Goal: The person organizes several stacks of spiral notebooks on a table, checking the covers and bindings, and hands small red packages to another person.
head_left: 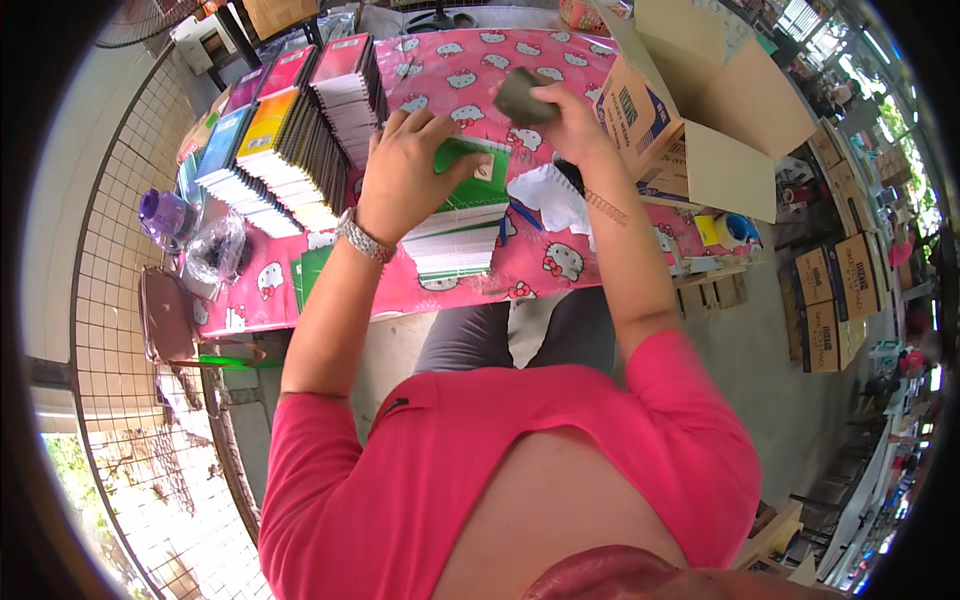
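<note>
My left hand (408, 165) rests on top of a stack of green spiral notebooks (455, 240). Its fingers are apart, and its thumb lies by a small pale patch (484, 168) on the upper cover. Raised above the table, past the stack to the right, my right hand (577, 128) grips a dark olive-grey block (526, 97) whose exact kind I cannot make out. Between the stack and my right forearm lie white paper (553, 197) and a blue pen (524, 213).
Tall piles of spiral notebooks (280, 150) in several colours stand at the left. An open cardboard box (640, 115) sits at the right, on a pink patterned tablecloth (563, 262). A purple container (165, 214) and clear plastic wrap (217, 250) are at the left edge. Tape rolls (735, 230) lie at the right end.
</note>
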`<state>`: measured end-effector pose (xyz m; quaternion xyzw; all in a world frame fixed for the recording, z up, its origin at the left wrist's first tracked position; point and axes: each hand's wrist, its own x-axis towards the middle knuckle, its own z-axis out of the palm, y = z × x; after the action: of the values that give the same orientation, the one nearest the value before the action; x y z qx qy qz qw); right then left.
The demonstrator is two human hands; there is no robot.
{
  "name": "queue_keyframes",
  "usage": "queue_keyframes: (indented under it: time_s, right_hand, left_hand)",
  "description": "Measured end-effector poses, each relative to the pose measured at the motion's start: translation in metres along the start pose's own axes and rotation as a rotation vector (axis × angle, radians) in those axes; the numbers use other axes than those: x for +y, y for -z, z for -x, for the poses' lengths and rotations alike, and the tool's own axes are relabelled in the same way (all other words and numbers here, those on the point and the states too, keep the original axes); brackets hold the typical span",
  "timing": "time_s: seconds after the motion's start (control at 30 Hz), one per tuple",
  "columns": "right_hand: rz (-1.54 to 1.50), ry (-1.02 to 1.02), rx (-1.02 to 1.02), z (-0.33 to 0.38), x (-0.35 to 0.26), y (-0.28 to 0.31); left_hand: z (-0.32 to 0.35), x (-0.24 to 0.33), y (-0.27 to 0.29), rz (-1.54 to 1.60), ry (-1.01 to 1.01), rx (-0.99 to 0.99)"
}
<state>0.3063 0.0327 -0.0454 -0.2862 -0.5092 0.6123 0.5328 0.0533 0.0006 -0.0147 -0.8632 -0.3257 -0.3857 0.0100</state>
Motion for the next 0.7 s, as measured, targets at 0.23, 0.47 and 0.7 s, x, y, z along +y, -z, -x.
queue_keyframes:
  time_s: [0.23, 0.47, 0.7]
  right_hand:
    - [0.580, -0.181, -0.245, 0.015, -0.043, -0.005]
    - [0.317, -0.065, -0.583, 0.005, -0.063, -0.029]
    - [0.455, -0.101, -0.491, -0.004, -0.070, -0.030]
  left_hand:
    - [-0.007, 0.000, -0.002, 0.058, -0.020, 0.053]
    - [-0.006, -0.004, 0.000, 0.058, -0.015, 0.007]
    - [-0.012, -0.003, 0.004, 0.084, 0.023, -0.034]
